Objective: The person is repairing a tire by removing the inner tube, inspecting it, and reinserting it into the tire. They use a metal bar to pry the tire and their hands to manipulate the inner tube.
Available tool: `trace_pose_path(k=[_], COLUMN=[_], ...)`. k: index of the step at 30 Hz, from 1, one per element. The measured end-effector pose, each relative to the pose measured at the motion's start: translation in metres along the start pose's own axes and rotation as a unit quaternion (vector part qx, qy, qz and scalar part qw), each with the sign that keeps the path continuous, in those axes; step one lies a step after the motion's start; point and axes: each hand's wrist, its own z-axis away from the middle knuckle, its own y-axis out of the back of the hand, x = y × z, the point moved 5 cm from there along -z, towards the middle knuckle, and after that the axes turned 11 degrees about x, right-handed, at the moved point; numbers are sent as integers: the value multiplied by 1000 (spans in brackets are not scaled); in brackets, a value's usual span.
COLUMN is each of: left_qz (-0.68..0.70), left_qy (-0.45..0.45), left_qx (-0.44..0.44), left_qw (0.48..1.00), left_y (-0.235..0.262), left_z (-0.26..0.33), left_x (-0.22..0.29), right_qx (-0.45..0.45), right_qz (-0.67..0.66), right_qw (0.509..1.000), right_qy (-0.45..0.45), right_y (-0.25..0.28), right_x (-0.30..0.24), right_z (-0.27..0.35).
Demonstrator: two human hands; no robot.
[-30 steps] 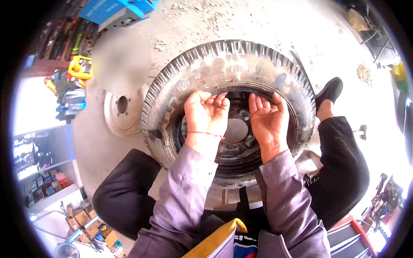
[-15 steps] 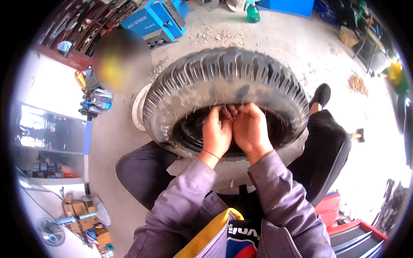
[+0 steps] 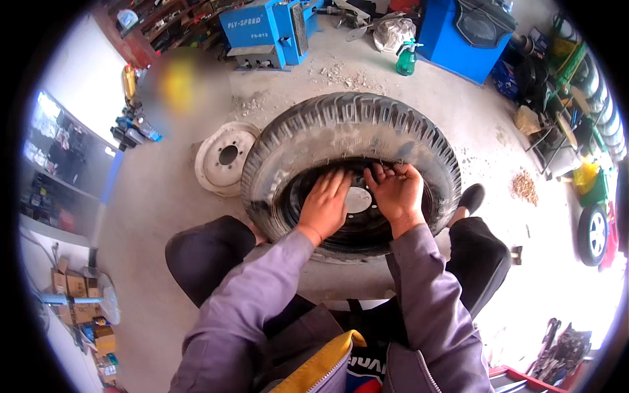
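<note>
A worn tyre (image 3: pixel 308 142) with chunky tread leans tilted between my legs, with a black wheel rim (image 3: pixel 347 239) inside its opening. The rim has a round centre hole, through which pale floor shows. My left hand (image 3: pixel 325 202) lies over the left of that hole, fingers stretched out and close together, their tips near the tyre's upper inner edge. Across the hole, my right hand (image 3: pixel 398 193) has its fingers bent at the same inner edge, seemingly hooked on it. Contact at its fingertips is partly hidden.
A pale steel wheel (image 3: pixel 213 167) lies on the floor left of the tyre. Beyond are a blue machine (image 3: pixel 259 33), a green spray bottle (image 3: pixel 406 60) and a blue cabinet (image 3: pixel 452 39). A hammer (image 3: pixel 516 255) lies right of my knee. Debris is scattered on the floor.
My hands were close together at the tyre's upper inner edge; now they are farther apart. The left has flattened out lower over the rim. More of the rim and the pale wheel shows.
</note>
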Motion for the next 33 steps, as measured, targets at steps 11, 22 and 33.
trace_pose_path(k=[11,22,33], left_qz=[18,117,16], left_qy=[26,-15,33], left_qx=[-66,-230,-521], left_qw=[997,966,853], left_y=[-150,-269,-236], left_z=[-48,59,143], left_x=[-71,-93,-61], right_qx=[128,335,322], right_qz=[-7,-59,-211], right_qw=[990,932,923], right_qy=[64,120,-7], right_y=[17,174,237], right_x=[-42,-72,-4], right_z=[-160,-279,-187])
